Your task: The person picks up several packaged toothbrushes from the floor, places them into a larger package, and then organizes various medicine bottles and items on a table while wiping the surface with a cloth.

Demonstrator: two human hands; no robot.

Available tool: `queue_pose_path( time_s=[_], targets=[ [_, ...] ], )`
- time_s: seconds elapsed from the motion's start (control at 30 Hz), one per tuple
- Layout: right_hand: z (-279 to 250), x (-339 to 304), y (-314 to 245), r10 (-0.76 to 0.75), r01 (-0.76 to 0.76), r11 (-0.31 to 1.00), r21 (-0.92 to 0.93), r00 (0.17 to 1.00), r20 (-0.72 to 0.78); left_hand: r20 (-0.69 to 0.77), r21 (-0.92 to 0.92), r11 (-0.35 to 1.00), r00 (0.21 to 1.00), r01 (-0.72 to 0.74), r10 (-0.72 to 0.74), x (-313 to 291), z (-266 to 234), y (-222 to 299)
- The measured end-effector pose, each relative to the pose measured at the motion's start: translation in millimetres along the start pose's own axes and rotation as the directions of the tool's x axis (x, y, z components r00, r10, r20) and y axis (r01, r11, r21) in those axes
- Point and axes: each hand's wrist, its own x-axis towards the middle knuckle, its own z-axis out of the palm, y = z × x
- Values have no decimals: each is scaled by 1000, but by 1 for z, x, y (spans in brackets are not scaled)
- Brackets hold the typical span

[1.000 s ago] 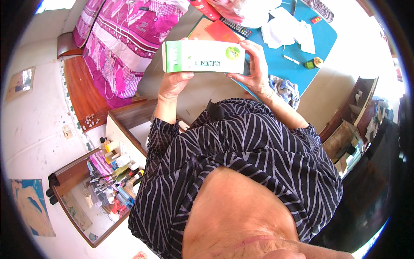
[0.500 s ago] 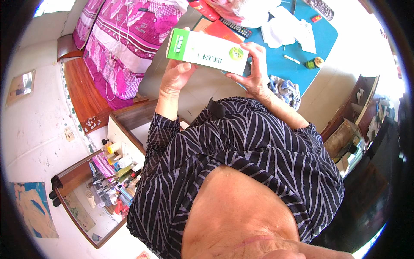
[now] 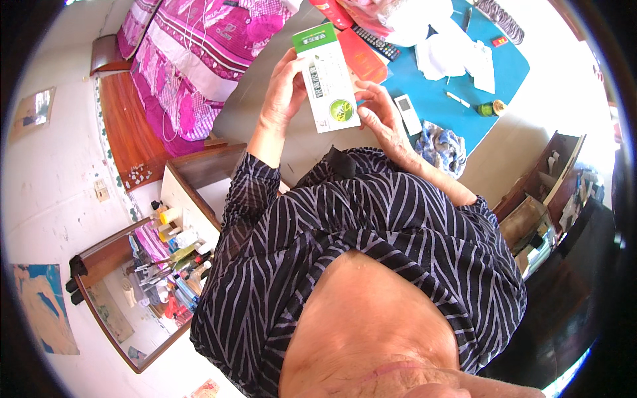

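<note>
A white carton box [image 3: 325, 86] with a green end and a round green emblem is held up in front of me, tilted, green end at the far side. My left hand [image 3: 284, 93] is closed on its left edge. At the lower right edge, my right hand [image 3: 383, 123] has its thumb and bent fingers against the box. Behind the box, part of a red-orange flat packet [image 3: 363, 58] shows on the blue table [image 3: 507, 66].
On the table lie a black remote control [image 3: 378, 43], a white remote with a grey screen [image 3: 407, 114], white papers [image 3: 441, 56], a small green jar [image 3: 490, 108] and a bunched patterned cloth [image 3: 440, 149]. A pink-covered bed [image 3: 192, 60] and an open drawer [image 3: 206, 162] are on my left.
The box has swung from lying crosswise to standing lengthwise, its green end moving away from me. My right hand has shifted down along it, and the white remote has come into view.
</note>
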Motion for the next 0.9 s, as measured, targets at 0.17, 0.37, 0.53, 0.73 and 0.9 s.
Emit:
queue_pose_path(
  time_s=[0.17, 0.37, 0.53, 0.73, 0.9],
  targets=[
    [5, -2, 0, 242, -242, 970, -16, 964, 108, 12, 122, 991, 999, -45, 44, 2, -2, -3],
    [7, 0, 3, 253, -250, 968, -39, 960, 123, 83, 136, 988, 994, -75, 64, 4, -2, -5],
    [5, 0, 11, 264, -260, 964, -46, 958, 112, 89, 130, 989, 994, -73, 62, 3, -4, -6],
    [4, 2, 11, 276, -274, 961, -38, 958, 76, 97, 157, 983, 992, -94, 80, 8, -9, -9],
    [11, 7, 0, 301, -281, 943, -180, 949, 93, 5, 135, 986, 996, -94, 94, -6, -15, -8]
  ],
)
